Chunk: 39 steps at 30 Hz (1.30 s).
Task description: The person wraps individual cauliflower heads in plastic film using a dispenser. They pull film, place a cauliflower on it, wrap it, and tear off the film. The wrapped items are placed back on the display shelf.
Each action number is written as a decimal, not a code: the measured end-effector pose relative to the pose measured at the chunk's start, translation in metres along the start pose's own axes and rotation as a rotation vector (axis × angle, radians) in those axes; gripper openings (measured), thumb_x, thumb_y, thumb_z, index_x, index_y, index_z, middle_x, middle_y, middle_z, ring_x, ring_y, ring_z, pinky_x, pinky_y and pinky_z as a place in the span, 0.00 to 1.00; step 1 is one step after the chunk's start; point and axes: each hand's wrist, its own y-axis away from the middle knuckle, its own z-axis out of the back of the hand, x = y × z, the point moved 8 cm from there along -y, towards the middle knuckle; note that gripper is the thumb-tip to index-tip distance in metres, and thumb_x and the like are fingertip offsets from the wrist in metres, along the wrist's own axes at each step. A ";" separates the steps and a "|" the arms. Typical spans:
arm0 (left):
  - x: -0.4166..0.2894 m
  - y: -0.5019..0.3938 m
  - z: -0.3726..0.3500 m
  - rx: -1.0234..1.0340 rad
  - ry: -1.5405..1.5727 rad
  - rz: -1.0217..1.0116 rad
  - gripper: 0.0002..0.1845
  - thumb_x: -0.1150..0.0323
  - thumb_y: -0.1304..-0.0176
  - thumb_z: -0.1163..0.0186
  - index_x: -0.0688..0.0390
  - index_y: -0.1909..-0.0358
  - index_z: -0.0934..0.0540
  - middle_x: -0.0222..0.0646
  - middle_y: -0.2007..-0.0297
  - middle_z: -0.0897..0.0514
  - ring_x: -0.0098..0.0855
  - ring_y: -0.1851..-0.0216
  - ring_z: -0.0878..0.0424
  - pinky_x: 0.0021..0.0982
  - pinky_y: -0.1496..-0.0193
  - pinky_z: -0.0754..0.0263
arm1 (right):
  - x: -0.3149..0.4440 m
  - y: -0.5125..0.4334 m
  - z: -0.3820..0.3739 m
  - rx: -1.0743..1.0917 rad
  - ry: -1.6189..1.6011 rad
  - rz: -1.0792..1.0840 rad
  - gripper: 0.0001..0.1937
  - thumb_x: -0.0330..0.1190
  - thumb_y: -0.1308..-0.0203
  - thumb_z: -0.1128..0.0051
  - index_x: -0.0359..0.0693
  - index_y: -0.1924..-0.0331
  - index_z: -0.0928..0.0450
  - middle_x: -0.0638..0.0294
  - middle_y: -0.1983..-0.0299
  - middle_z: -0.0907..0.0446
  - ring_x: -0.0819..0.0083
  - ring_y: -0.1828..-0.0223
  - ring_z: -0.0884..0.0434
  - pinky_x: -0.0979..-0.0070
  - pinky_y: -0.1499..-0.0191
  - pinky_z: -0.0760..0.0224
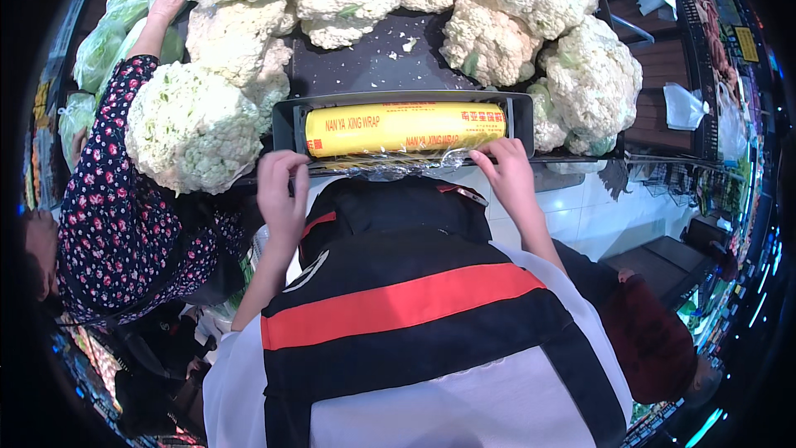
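A roll of cling film in yellow printed wrap lies across a black dispenser box in front of me. Clear loose film hangs bunched along the dispenser's front edge. At the dispenser's right front corner, my right hand pinches the edge of the film between thumb and fingers. My left hand is at the left front corner with curled fingers; whether it grips any film cannot be made out. Large cauliflowers lie left of the dispenser, behind it and to its right.
A person in a flowered top stands close on my left, one arm stretched to bagged leafy vegetables. Another person in dark red is behind on the right. Plastic bags hang by brown shelving at the right.
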 end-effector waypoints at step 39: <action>0.044 0.138 -0.104 -0.181 1.409 0.695 0.09 0.64 0.24 0.42 0.52 0.64 0.29 0.23 0.70 0.31 0.21 0.66 0.30 0.28 0.53 0.31 | -0.027 0.087 0.014 -0.086 -0.440 0.512 0.06 0.32 0.41 0.32 0.43 0.63 0.16 0.61 0.56 0.27 0.61 0.49 0.27 0.66 0.43 0.34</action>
